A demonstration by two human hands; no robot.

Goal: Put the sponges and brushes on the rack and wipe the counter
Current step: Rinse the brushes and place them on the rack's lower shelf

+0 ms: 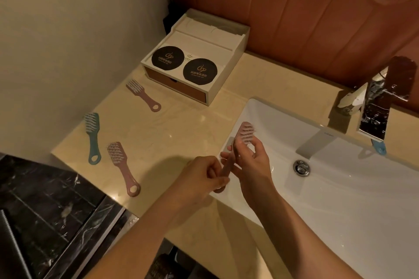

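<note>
Below and left of the hands, nearest the viewer, lies a dark marbled ledge [45, 199]. The pale beige stone counter [181, 131] meets it and runs away toward the walls.

Both hands meet over the counter's edge where it joins the white basin [340, 199]. The left hand [204, 174] pinches the handle end of the held pink brush [246, 131]. The right hand [251, 158] curls its fingers round the brush just under the bristled head, which points up and away.

Just left of the left hand the near pink brush [123, 167] lies flat on the counter. The teal brush [92, 137] lies beside it, farther left. Beyond them the far pink brush [143, 95] lies close to a white box [226, 63]. Two black discs [200, 71] sit on the box top.

Right of the right hand the drain [301, 167] sits in the basin. Behind it the chrome tap [374, 106] reaches over the bowl. A blue loop [379, 146] hangs at the spout, possibly another brush handle, mostly hidden.

A cream wall [56, 29] closes the left side. Red-brown panelling [317, 18] stands behind the counter.
</note>
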